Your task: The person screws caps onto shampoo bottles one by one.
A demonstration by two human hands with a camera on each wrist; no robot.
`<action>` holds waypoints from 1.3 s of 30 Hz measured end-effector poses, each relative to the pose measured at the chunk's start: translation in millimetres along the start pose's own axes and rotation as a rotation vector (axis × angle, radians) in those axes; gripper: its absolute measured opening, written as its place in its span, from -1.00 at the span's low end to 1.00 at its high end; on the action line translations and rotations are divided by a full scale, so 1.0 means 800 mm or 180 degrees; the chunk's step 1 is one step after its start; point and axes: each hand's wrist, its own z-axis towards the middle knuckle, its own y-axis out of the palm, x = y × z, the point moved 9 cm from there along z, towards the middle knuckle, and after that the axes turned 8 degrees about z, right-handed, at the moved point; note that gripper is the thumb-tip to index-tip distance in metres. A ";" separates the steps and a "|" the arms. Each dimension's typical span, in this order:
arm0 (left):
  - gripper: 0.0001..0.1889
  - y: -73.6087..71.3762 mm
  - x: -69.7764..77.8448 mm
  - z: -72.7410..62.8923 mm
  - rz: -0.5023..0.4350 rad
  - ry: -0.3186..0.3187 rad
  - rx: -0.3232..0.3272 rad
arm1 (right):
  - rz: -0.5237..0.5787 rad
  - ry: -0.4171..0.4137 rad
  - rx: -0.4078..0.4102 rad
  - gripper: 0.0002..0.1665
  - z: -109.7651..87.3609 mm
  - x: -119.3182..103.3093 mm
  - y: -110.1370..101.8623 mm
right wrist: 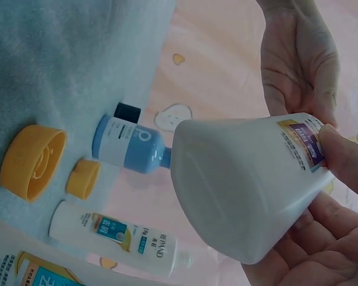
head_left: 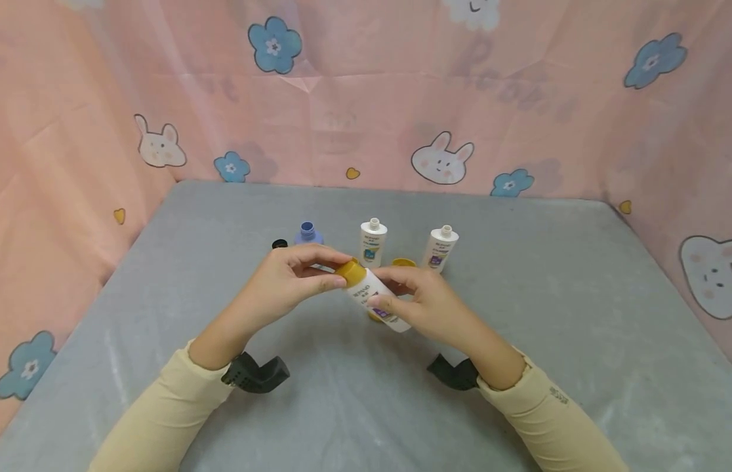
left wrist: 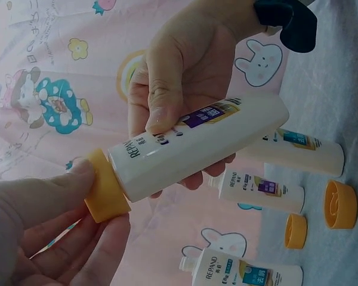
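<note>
A white shampoo bottle [head_left: 374, 298] with a purple label is held tilted above the table, its yellow cap [head_left: 351, 271] toward the left. My left hand [head_left: 292, 276] pinches that cap between thumb and fingers. My right hand [head_left: 424, 303] grips the bottle's body, the thumb lying on the label side. In the left wrist view, the cap [left wrist: 106, 186] sits at the neck end of the bottle [left wrist: 197, 143], a thin gap showing along one side. The right wrist view looks at the bottle's base [right wrist: 218, 187], and the cap is hidden there.
Behind the hands stand an uncapped blue bottle [head_left: 307, 233], an uncapped teal-labelled white bottle [head_left: 373, 241] and an uncapped purple-labelled one [head_left: 441, 248]. A black cap [head_left: 280, 244] is beside the blue bottle. Loose yellow caps [right wrist: 33, 162] lie on the grey table [head_left: 549, 295].
</note>
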 end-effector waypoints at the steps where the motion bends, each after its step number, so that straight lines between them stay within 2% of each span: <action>1: -0.68 0.001 0.002 0.000 -0.0006 0.0030 -0.0010 | 0.0006 -0.0001 -0.0003 -0.57 -0.001 -0.001 0.000; 9: -0.67 0.003 0.014 -0.003 -0.0020 0.0316 -0.0061 | 0.0050 0.0035 -0.0037 -0.57 -0.003 -0.002 0.000; 19: -0.64 0.006 0.015 -0.003 0.0025 0.0409 -0.0190 | 0.0118 0.0043 -0.0115 -0.58 -0.002 0.001 0.002; 22: -0.56 0.003 0.014 -0.004 0.0039 0.0330 -0.0186 | 0.0127 0.0055 -0.0105 -0.57 -0.002 0.002 0.001; 25: -0.48 -0.003 0.013 -0.005 0.0052 0.0189 -0.0090 | 0.0135 0.0056 -0.0057 -0.56 -0.002 0.002 0.000; 32: -0.51 -0.011 -0.005 -0.010 0.0259 -0.0587 0.0276 | 0.0125 0.0006 0.0035 -0.55 -0.001 0.002 -0.003; 36: -0.54 -0.011 -0.007 -0.010 0.0262 -0.0675 0.0398 | 0.0089 -0.0049 0.0056 -0.56 0.001 0.000 -0.003; 39: -0.58 -0.008 -0.008 -0.009 0.0241 -0.0668 0.0420 | 0.0051 -0.0048 0.0033 -0.57 0.001 0.000 -0.001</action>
